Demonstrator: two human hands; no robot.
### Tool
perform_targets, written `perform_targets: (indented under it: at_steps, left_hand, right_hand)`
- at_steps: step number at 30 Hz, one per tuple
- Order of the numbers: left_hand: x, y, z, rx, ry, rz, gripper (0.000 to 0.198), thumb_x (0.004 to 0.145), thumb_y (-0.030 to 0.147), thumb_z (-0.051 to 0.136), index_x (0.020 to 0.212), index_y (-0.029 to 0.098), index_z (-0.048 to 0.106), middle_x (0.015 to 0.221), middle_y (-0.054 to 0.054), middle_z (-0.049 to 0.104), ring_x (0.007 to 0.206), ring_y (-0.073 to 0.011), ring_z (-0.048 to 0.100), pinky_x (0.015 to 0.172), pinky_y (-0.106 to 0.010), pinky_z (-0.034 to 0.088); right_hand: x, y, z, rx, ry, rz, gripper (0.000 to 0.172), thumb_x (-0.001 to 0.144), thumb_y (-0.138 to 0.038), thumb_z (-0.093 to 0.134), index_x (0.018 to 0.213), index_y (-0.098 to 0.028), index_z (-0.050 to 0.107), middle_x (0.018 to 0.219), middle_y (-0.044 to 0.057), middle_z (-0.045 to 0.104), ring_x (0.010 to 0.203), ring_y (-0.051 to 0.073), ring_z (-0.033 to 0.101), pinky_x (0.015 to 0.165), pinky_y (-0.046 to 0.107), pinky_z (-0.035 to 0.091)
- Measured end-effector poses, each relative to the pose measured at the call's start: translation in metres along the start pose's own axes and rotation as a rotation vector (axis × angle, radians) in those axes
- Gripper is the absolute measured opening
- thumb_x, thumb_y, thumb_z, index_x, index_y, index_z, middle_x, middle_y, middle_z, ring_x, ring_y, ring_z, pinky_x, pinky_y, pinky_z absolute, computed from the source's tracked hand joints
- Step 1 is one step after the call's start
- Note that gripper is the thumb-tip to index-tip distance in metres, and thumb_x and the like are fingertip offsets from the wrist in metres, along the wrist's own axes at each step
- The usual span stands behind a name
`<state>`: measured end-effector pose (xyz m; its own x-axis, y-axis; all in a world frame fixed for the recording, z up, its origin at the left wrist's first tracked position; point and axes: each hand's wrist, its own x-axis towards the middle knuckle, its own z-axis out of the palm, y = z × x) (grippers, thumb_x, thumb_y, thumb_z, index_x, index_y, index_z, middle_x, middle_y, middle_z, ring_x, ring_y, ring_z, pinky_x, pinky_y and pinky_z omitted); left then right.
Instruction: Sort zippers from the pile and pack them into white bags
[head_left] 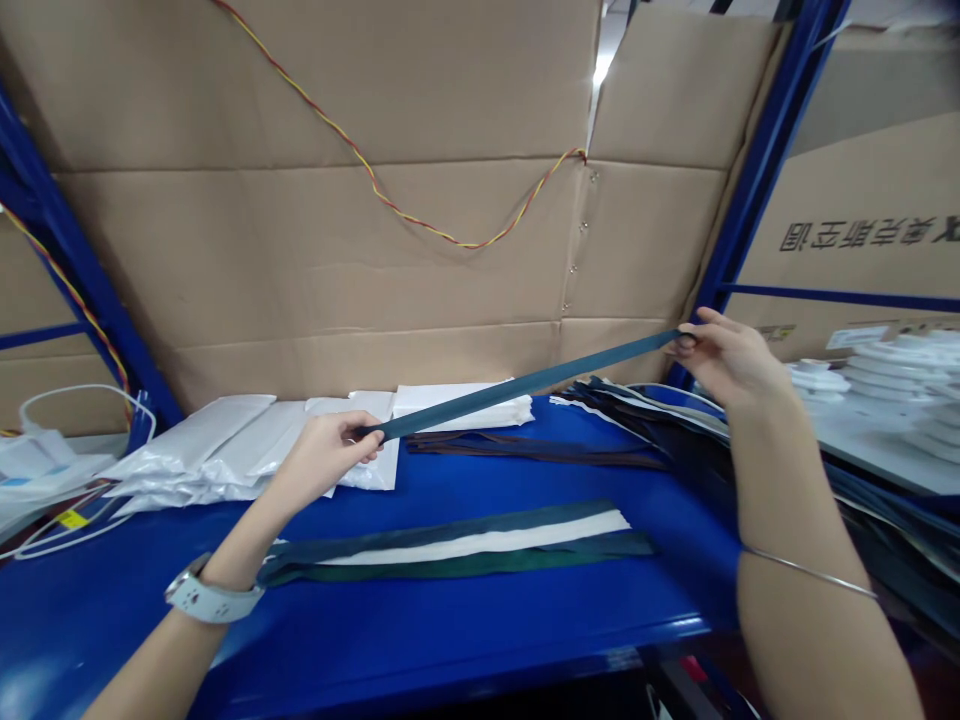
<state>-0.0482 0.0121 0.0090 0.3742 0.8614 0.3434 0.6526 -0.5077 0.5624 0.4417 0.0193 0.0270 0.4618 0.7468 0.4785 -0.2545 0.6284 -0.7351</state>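
Teal fabric strip (pixel 519 385) stretched in the air between 2 hands, right end higher. Left hand (pixel 322 460) clamped on its lower end, thumb and fingers together; right hand (pixel 731 360) pinching the upper end. Strip spans above blue steel shelf (pixel 450 640). Teal-and-white strips (pixel 457 545) lie below it; white plastic packets (pixel 202 450) beside left hand; dark strips (pixel 645 420) just below right hand.

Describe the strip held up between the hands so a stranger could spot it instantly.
On the blue shelf, several fabric strips lie flat. The teal strip alone is lifted clear, stretched taut between the left hand and right hand.
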Motion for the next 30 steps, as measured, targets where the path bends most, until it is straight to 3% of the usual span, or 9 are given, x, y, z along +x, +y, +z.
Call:
perform_targets:
  at_steps: [5, 8, 10, 12, 15, 17, 22, 25, 30]
  left_hand:
    - [-0.005, 0.013, -0.021, 0.105, 0.0, -0.006, 0.024, 0.079, 0.035, 0.048, 0.078, 0.017, 0.063, 0.064, 0.0, 0.063, 0.06, -0.0135, 0.058, 0.056, -0.021, 0.043]
    - [-0.011, 0.013, -0.037, 0.085, -0.2, -0.018, 0.024, 0.078, 0.036, 0.048, 0.073, 0.018, 0.063, 0.062, 0.001, 0.062, 0.059, -0.0126, 0.057, 0.055, -0.02, 0.042]
    - [-0.016, 0.004, -0.046, 0.076, -0.375, -0.053, 0.024, 0.075, 0.037, 0.05, 0.07, 0.019, 0.065, 0.059, 0.001, 0.063, 0.055, -0.0126, 0.056, 0.053, -0.021, 0.042]
    - [-0.022, -0.012, -0.052, 0.097, -0.492, -0.103, 0.026, 0.072, 0.039, 0.051, 0.066, 0.02, 0.067, 0.056, 0.0, 0.063, 0.05, -0.0129, 0.055, 0.05, -0.022, 0.042]
    - [-0.025, -0.035, -0.054, 0.192, -0.541, -0.12, 0.022, 0.065, 0.039, 0.056, 0.064, 0.023, 0.071, 0.058, -0.001, 0.065, 0.054, -0.015, 0.058, 0.055, -0.024, 0.043]
    - [-0.023, -0.042, -0.053, 0.254, -0.51, -0.095, 0.02, 0.061, 0.037, 0.061, 0.069, 0.024, 0.073, 0.066, -0.001, 0.068, 0.063, -0.017, 0.061, 0.06, -0.024, 0.043]
    - [-0.01, -0.031, -0.044, 0.226, -0.298, 0.014, 0.026, 0.073, 0.042, 0.055, 0.074, 0.023, 0.073, 0.075, -0.003, 0.071, 0.071, -0.0182, 0.062, 0.059, -0.022, 0.04]
    - [-0.004, -0.021, -0.036, 0.224, -0.194, 0.048, 0.027, 0.077, 0.042, 0.053, 0.076, 0.023, 0.072, 0.078, -0.003, 0.071, 0.072, -0.0182, 0.061, 0.061, -0.023, 0.04]
    - [-0.002, -0.016, -0.014, 0.219, -0.008, 0.107, 0.021, 0.077, 0.033, 0.053, 0.072, 0.022, 0.07, 0.076, -0.002, 0.07, 0.072, -0.018, 0.059, 0.063, -0.025, 0.04]
  right_hand:
    - [-0.003, -0.001, 0.008, -0.048, -0.016, -0.025, 0.045, 0.05, 0.001, 0.063, 0.086, -0.02, 0.045, 0.054, -0.003, 0.054, 0.046, 0.01, 0.044, 0.048, 0.024, 0.033]
    - [-0.011, -0.008, 0.009, -0.17, -0.09, -0.043, 0.046, 0.054, -0.004, 0.068, 0.091, -0.021, 0.047, 0.058, -0.002, 0.057, 0.048, 0.009, 0.046, 0.048, 0.022, 0.032]
    - [-0.019, -0.016, 0.009, -0.339, -0.266, 0.03, 0.044, 0.06, -0.011, 0.071, 0.096, -0.022, 0.05, 0.059, -0.001, 0.058, 0.048, 0.01, 0.049, 0.047, 0.022, 0.032]
    - [-0.027, -0.023, 0.011, -0.555, -0.554, 0.214, 0.043, 0.065, -0.019, 0.072, 0.103, -0.021, 0.052, 0.06, 0.001, 0.06, 0.05, 0.013, 0.052, 0.048, 0.024, 0.035]
    - [-0.033, -0.025, 0.02, -0.853, -0.926, 0.486, 0.05, 0.068, -0.027, 0.07, 0.114, -0.02, 0.052, 0.069, 0.005, 0.066, 0.055, 0.016, 0.059, 0.051, 0.026, 0.04]
    - [-0.032, -0.016, 0.029, -0.98, -1.018, 0.541, 0.053, 0.069, -0.032, 0.068, 0.118, -0.019, 0.052, 0.077, 0.006, 0.068, 0.059, 0.016, 0.061, 0.051, 0.024, 0.04]
    - [-0.04, 0.044, 0.07, -1.059, -1.033, 0.246, 0.035, 0.074, -0.037, 0.061, 0.102, -0.016, 0.063, 0.069, 0.003, 0.066, 0.059, 0.014, 0.059, 0.058, 0.025, 0.043]
    - [-0.065, 0.092, 0.105, -1.123, -1.042, -0.05, 0.021, 0.076, -0.03, 0.059, 0.092, -0.018, 0.067, 0.075, 0.004, 0.066, 0.067, 0.015, 0.059, 0.063, 0.025, 0.042]
    - [-0.108, 0.145, 0.143, -1.359, -1.118, -0.38, 0.02, 0.082, -0.022, 0.053, 0.093, -0.016, 0.068, 0.085, 0.009, 0.066, 0.08, 0.02, 0.06, 0.069, 0.028, 0.041]
